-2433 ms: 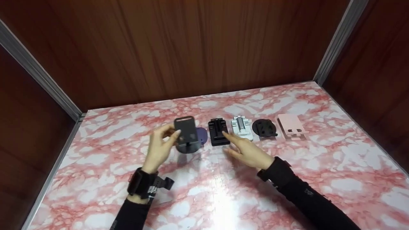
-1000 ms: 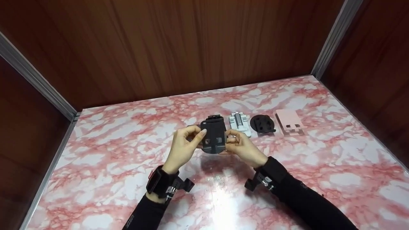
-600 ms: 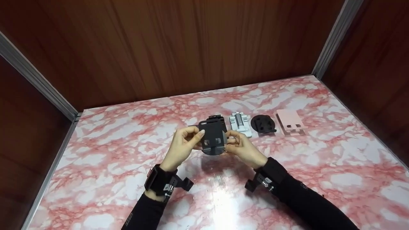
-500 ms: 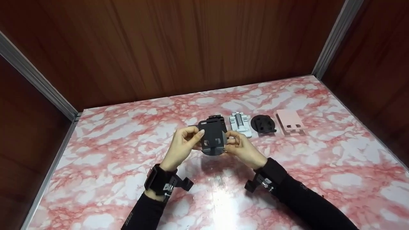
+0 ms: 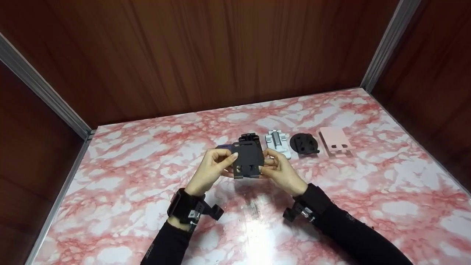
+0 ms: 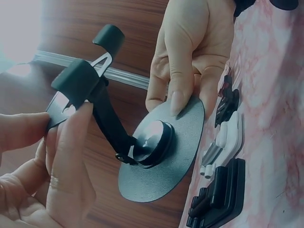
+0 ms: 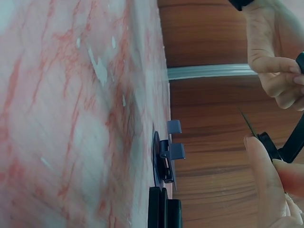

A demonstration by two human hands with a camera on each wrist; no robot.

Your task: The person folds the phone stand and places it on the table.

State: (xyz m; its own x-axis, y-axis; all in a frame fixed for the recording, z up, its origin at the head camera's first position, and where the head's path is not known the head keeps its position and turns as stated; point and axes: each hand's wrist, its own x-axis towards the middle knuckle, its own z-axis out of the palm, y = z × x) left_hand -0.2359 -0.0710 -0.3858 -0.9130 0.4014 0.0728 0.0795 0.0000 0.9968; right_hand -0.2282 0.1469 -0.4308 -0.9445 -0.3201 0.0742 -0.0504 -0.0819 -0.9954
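Note:
Raised over the table is a dark phone stand, held between both hands. My left hand pinches the slotted plate by its left edge, thumb in front. On the other side, my right hand grips the round base, which the plate hides in the head view. The left wrist view shows the stand's arm standing off the disc, with the hooked plate at its far end. In the right wrist view the disc is seen edge-on in the right hand's fingers.
Behind the hands, a row of stands lies on the marbled table: a purple one partly covered, a folded black one, a white one, a round black one and a pink one. Brown wood-grain panels enclose the table.
The left hand has carried the phone stand to the right, and the right hand has taken hold of its base. Since half a second ago the plate has tilted, covering the disc from above.

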